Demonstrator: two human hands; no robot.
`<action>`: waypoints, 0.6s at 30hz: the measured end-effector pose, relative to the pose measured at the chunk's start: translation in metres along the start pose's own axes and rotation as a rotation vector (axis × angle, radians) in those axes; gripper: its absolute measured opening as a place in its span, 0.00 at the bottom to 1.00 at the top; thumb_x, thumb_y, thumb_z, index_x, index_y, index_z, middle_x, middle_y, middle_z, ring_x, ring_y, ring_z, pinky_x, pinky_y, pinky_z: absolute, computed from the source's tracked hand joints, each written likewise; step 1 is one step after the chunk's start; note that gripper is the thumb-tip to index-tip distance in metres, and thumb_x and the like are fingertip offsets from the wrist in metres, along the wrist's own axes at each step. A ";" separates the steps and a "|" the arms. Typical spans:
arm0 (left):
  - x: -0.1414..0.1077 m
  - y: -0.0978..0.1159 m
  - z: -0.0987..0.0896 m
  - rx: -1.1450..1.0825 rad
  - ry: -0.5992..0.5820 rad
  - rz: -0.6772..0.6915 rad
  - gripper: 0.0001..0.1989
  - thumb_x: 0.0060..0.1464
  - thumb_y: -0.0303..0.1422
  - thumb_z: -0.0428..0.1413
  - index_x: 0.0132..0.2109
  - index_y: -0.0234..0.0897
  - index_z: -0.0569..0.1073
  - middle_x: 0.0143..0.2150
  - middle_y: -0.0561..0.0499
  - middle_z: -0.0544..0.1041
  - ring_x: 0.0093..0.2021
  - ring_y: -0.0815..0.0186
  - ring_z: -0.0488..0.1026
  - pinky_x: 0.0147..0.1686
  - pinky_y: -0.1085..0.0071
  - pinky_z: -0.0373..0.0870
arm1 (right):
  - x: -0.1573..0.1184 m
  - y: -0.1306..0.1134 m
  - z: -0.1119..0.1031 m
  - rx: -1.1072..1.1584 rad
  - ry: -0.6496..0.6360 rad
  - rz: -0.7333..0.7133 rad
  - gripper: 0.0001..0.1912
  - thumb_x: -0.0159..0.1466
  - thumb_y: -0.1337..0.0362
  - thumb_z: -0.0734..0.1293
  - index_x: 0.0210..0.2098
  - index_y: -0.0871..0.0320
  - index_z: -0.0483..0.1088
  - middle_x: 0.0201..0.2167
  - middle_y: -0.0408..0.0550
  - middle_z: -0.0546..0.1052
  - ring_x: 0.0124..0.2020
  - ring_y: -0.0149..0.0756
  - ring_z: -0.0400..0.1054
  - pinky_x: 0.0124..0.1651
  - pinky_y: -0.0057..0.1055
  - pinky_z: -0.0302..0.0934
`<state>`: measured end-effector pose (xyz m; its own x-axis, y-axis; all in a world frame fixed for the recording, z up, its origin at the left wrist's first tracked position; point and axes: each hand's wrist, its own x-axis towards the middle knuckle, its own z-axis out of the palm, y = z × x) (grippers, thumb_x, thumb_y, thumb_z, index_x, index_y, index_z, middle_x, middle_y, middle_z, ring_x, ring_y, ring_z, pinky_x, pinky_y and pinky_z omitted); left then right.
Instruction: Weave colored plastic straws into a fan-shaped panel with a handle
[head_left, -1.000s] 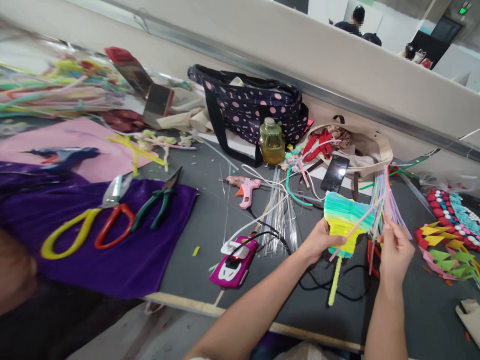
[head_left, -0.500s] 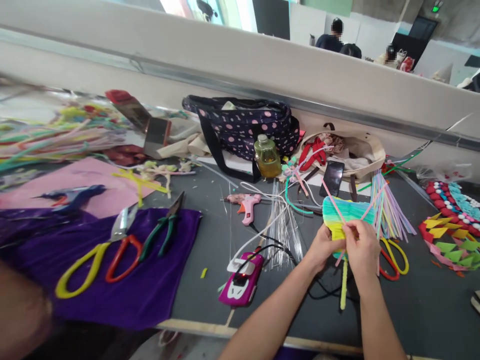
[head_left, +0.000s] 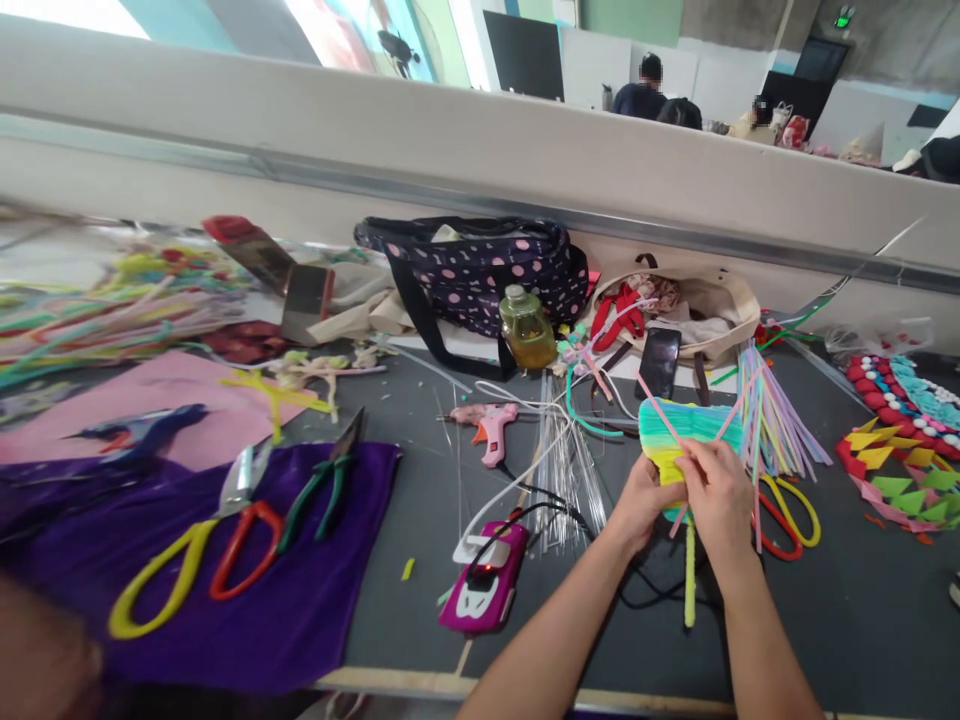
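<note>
My left hand (head_left: 641, 505) is closed on the lower left side of a teal-and-yellow craft panel (head_left: 690, 425), which looks made of pipe cleaners. Its fingers are partly hidden. A yellow pipe cleaner (head_left: 689, 585) hangs straight down below the panel. My right hand (head_left: 716, 490) is closed in a pinch at the panel's front, where a pink pipe cleaner (head_left: 658, 405) slants down into the fingers. Another pink strand (head_left: 739, 405) slants away to the upper right. Just right of my right hand lie scissors (head_left: 796, 515) with red and yellow handles, and a fan of pastel pipe cleaners (head_left: 780, 415).
A pink glue gun (head_left: 491, 425), clear glue sticks (head_left: 570, 480) and a magenta power strip (head_left: 484, 590) with cables lie left of my hands. Behind stand a bottle (head_left: 527, 330) and a patterned bag (head_left: 480, 265). Large scissors (head_left: 240, 490) and pliers (head_left: 334, 490) rest on purple cloth (head_left: 315, 620).
The camera view has tilted up slightly, so the table things sit lower in the picture. Both hands keep their hold on the panel and pink pipe cleaner, with little movement.
</note>
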<state>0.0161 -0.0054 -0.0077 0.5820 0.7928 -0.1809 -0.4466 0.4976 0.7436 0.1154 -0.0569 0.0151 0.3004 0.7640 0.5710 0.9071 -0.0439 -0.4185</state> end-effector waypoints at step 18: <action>0.000 0.002 -0.001 -0.011 -0.022 -0.022 0.28 0.32 0.22 0.67 0.45 0.33 0.73 0.39 0.47 0.80 0.35 0.64 0.76 0.37 0.72 0.69 | 0.000 -0.007 -0.007 -0.084 -0.119 -0.056 0.21 0.64 0.73 0.59 0.50 0.52 0.75 0.35 0.50 0.71 0.38 0.38 0.67 0.34 0.30 0.62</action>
<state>0.0146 -0.0042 -0.0062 0.6064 0.7739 -0.1829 -0.4412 0.5188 0.7323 0.1114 -0.0610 0.0228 0.2162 0.8375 0.5018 0.9445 -0.0492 -0.3248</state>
